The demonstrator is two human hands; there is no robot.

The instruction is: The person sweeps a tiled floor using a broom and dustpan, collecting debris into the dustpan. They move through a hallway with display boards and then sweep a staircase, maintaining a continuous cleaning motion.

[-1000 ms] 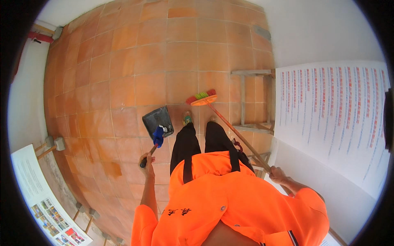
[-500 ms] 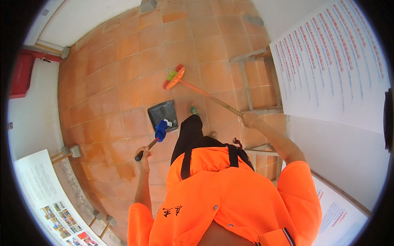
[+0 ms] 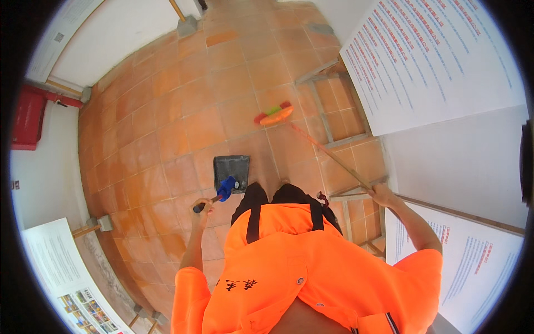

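My left hand [image 3: 202, 212] is closed round the dark end of a long-handled dustpan's handle. The black dustpan pan [image 3: 231, 163] lies to the front, with a small whitish scrap inside and a blue cloth-like wrap [image 3: 225, 189] low on its handle. Out to the right, my right hand [image 3: 384, 196] grips the wooden stick of a broom [image 3: 334, 155]. Its orange head [image 3: 276, 116], with red and green bristles, is over the tiles, ahead and to the right of the pan. Broom head and pan are apart.
Terracotta tiles [image 3: 167, 133] cover the floor. Wooden stand legs [image 3: 320, 106] and large printed panels [image 3: 434, 61] line the right side. Another display board [image 3: 61, 273] stands at lower left, near grey foot blocks [image 3: 104, 222]. A red box [image 3: 29, 118] is by the left wall.
The broom head has swung right, away from the pan, and my right hand has moved right and lower. The dustpan has turned straighter and sits slightly lower in view.
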